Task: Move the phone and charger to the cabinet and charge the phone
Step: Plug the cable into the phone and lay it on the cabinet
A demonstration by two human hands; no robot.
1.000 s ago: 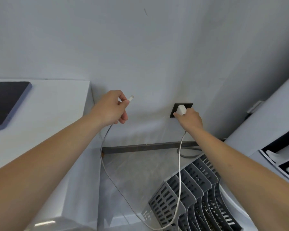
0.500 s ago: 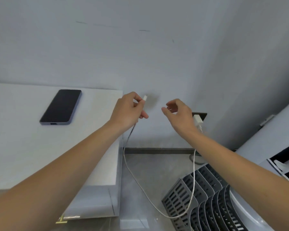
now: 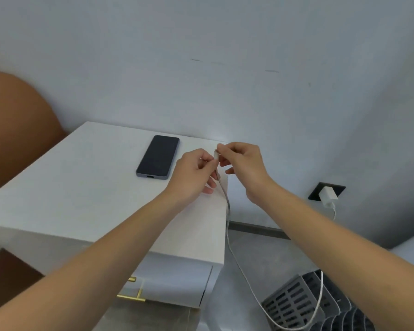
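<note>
Being pinched at frame centre between left hand (image 3: 195, 173) and right hand (image 3: 243, 167), seemingly both clamped on it, the cable tip (image 3: 216, 156) is being readied beside the phone (image 3: 158, 157), already lying on the cabinet (image 3: 69, 187), while the charger (image 3: 328, 195) is sitting plugged at right, leaving only the phone's connection.

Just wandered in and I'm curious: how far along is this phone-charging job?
Done: the dark flat phone lies on the white cabinet, and the white charger block sits in the black wall socket. In hand: the left hand and right hand both pinch the free plug end of the white cable. Left: pushing that plug into the phone's port, which faces the person.
</note>
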